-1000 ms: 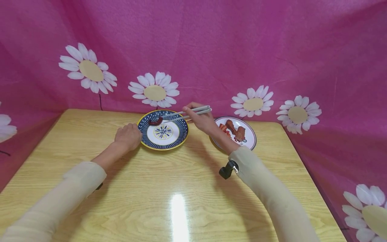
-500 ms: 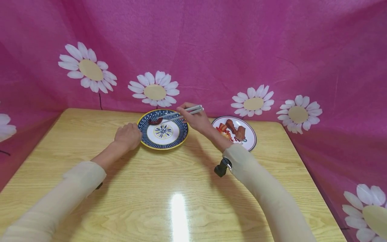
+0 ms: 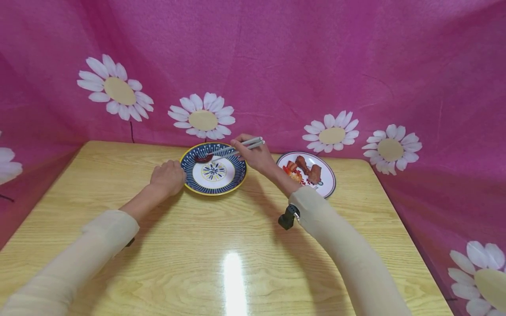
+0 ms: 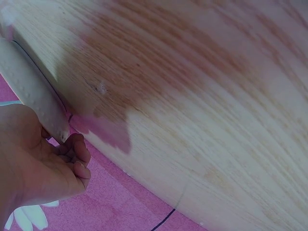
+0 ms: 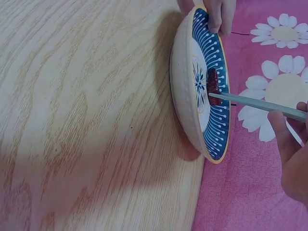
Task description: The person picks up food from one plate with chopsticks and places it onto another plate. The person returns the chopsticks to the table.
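Note:
A blue-and-white patterned plate [image 3: 211, 186] with a yellow rim stands on the table. My left hand [image 3: 168, 177] grips its left edge, fingers curled over the rim in the right wrist view. Inside, near the upper left, lies a dark red, curved piece of food [image 3: 203, 158] that looks like a small sausage. From the right, my right hand [image 3: 257, 154] holds a pair of pale metal chopsticks [image 3: 253, 143], fingers curled round them. The chopstick tips reach over the plate at the food's right end; whether they pinch it I cannot tell.
To the right, a white plate [image 3: 326, 188] with a dark rim bears brown meat pieces [image 3: 314, 174] and orange-red food [image 3: 293, 172]. My right forearm passes in front of its left side. A pink flowered cloth [image 3: 269, 66] hangs behind the wooden table [image 3: 189, 245].
My right hand has moved a little left with the chopsticks, uncovering more of the white plate; in the last half second it barely shifts. The left hand and the patterned plate have stayed put.

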The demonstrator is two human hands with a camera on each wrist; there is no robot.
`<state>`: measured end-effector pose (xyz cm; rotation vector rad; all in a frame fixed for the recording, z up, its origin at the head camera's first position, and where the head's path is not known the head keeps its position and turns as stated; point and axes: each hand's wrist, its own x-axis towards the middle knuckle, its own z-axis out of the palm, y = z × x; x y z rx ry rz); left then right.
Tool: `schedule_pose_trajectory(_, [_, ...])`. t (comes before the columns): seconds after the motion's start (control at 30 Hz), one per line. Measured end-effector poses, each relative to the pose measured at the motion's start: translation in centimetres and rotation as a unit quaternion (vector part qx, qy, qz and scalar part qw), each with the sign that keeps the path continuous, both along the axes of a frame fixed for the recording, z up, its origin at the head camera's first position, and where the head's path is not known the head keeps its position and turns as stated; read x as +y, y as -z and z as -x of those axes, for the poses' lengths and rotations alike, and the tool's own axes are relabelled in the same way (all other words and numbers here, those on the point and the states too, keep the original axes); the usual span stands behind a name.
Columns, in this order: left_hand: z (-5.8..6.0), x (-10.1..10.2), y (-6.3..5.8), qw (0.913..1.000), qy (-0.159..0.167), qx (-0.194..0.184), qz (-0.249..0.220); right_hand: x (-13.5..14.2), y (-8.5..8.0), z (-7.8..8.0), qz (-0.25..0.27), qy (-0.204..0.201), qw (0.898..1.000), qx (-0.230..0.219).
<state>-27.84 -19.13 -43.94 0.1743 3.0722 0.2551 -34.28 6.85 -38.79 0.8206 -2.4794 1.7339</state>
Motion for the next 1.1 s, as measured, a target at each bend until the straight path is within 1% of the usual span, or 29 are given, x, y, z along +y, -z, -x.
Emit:
schedule_pose_trajectory(0.13, [0.1, 0.0, 0.1, 1.0, -0.003, -0.001, -0.002, -0.1, 0.0, 0.0, 0.003, 0.0, 1.0, -0.001])
schedule_pose_trajectory(0.37, [0.2, -0.1, 0.3, 1.0, -0.004, -0.007, -0.001, -0.3, -0.4, 0.2, -0.02, 0.002, 1.0, 0.016])
schedule_pose_trajectory(0.7, [0.2, -0.1, 0.5, 1.0, 0.0, 0.0, 0.004, -0.9, -0.6, 0.2, -0.036, -0.024, 0.998, 0.036])
schedule_pose_trajectory(0.9, [0.2, -0.1, 0.5, 1.0, 0.002, 0.004, 0.005, -1.7, -0.7, 0.1, -0.064, -0.01, 0.997, 0.047])
schedule_pose_trajectory(1.1, [0.2, 0.0, 0.3, 1.0, -0.001, -0.003, 0.004, -1.9, -1.0, 0.3, -0.087, 0.007, 0.994, 0.064])
